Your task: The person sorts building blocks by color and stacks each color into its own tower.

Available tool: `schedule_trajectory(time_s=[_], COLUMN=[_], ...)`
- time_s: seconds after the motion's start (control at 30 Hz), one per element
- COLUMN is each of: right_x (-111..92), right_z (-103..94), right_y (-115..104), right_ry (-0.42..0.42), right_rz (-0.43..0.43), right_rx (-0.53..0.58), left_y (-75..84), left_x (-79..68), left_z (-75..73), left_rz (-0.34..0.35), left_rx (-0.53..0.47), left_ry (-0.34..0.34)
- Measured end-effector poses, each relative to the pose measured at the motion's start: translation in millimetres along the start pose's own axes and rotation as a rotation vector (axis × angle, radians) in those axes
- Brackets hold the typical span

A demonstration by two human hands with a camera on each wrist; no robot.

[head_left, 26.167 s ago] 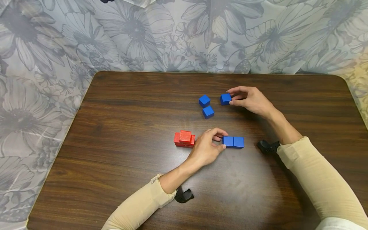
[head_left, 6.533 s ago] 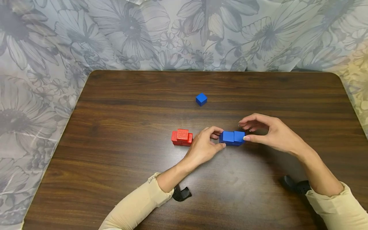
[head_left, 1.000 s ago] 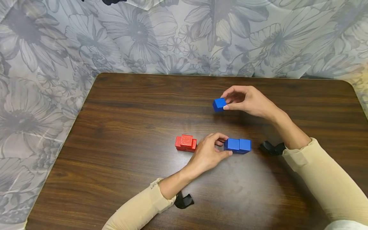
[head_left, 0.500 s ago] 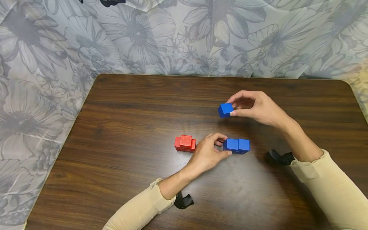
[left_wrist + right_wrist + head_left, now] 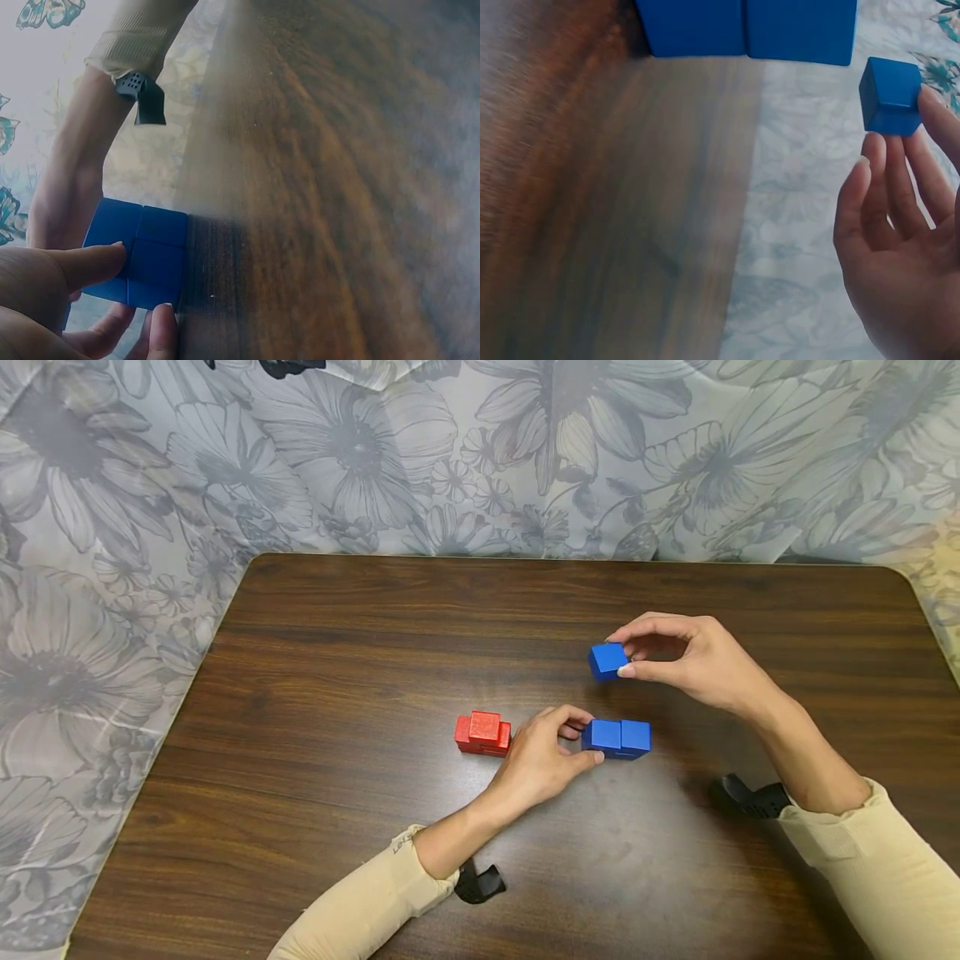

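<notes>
In the head view my right hand (image 5: pixel 708 664) pinches a single blue cube (image 5: pixel 608 660) between thumb and fingers, raised above the table. The same cube (image 5: pixel 892 96) shows in the right wrist view, apart from the blue stack (image 5: pixel 742 26). That stack (image 5: pixel 617 739) stands two cubes wide and two layers high. My left hand (image 5: pixel 542 752) holds its left end; in the left wrist view the thumb lies on one face of the stack (image 5: pixel 157 259) and fingers lie on the opposite side. Left of that hand stands a stepped stack of red blocks (image 5: pixel 483 733).
The dark wood-grain table (image 5: pixel 322 843) has its far edge before a floral cloth (image 5: pixel 352 452). Black wrist mounts (image 5: pixel 480 883) hang under both forearms, the left one close to the tabletop.
Loose blue cubes from the back have joined the blue stack, now two layers. In the last second my right hand has brought the last cube right and nearer. My left hand stays.
</notes>
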State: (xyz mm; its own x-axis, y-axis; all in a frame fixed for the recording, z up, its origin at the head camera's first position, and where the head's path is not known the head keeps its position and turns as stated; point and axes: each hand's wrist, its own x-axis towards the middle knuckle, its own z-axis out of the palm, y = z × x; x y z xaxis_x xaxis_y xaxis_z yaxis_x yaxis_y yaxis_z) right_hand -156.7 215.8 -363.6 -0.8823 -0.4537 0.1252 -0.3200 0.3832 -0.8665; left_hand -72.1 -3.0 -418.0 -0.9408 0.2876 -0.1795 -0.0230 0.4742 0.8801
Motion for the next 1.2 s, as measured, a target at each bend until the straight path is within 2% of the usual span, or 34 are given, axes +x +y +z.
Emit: schedule_trajectory(time_s=[0.6,1.0,1.2], right_x=[-29.7,-45.5,-50.7], right_z=[1.9,5.6,8.6], right_y=[1.3,-0.7,-1.4], right_ry=[0.014,0.028,0.028], right_rz=[-0.067,-0.068,-0.077], right_rx=[0.039,0.037,0.071], left_y=[1.4,3.9,3.4], left_x=[1.6,0.1,-1.7], left_z=[0.0,0.0,0.3], left_rz=[0.002,0.003,-0.002], left_rx=[0.014,0.019,0.013], left_ry=[0.013,-0.001,0.001])
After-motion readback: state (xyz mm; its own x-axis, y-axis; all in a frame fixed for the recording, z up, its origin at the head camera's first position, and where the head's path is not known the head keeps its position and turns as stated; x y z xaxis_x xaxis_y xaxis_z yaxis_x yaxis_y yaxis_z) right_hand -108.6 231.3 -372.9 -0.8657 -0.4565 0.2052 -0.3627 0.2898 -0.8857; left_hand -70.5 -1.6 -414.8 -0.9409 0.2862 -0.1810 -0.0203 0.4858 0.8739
